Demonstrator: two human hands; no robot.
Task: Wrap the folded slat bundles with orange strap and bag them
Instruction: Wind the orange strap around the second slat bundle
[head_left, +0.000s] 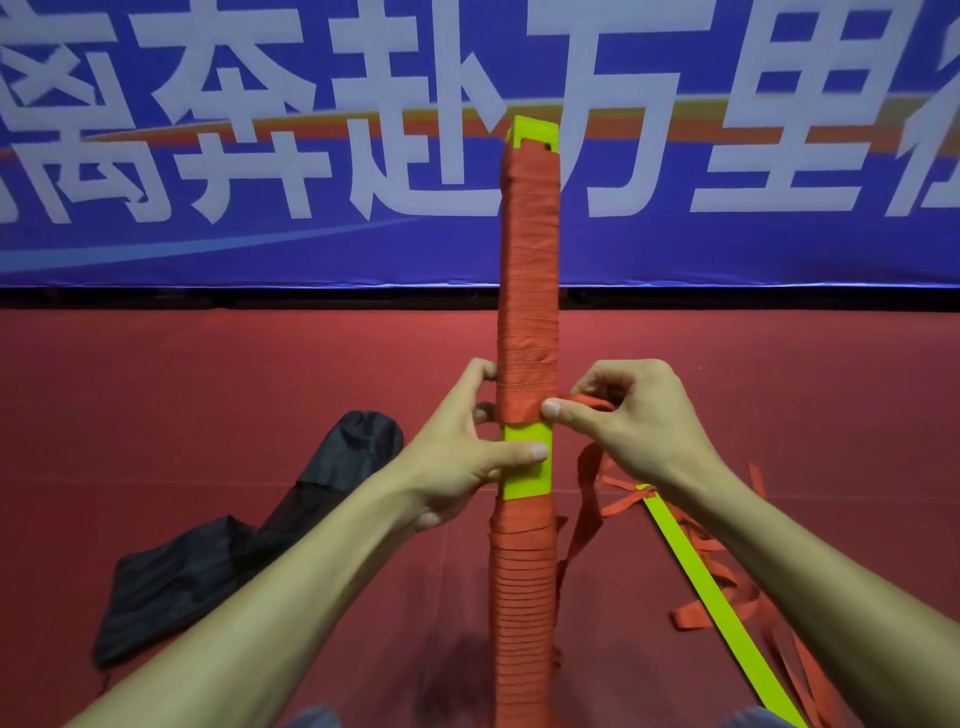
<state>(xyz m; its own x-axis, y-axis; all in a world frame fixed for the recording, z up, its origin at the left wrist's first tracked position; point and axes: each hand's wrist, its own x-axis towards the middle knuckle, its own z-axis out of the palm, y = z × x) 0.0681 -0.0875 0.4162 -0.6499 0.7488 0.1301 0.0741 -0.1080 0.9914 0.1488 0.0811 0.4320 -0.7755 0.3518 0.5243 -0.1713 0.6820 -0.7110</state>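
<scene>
Orange woven strap (527, 260) covers most of the upright yellow-green slat bundle (530, 480) in front of you, leaving one bare band at mid-height. Your left hand (452, 467) grips that band, thumb across its front, and your right hand (639, 415) pinches the strap's free run at the bundle's right edge. The next move is probably to wind it taut over the gap, before reaching for the black fabric bag (234, 545) lying at your left.
</scene>
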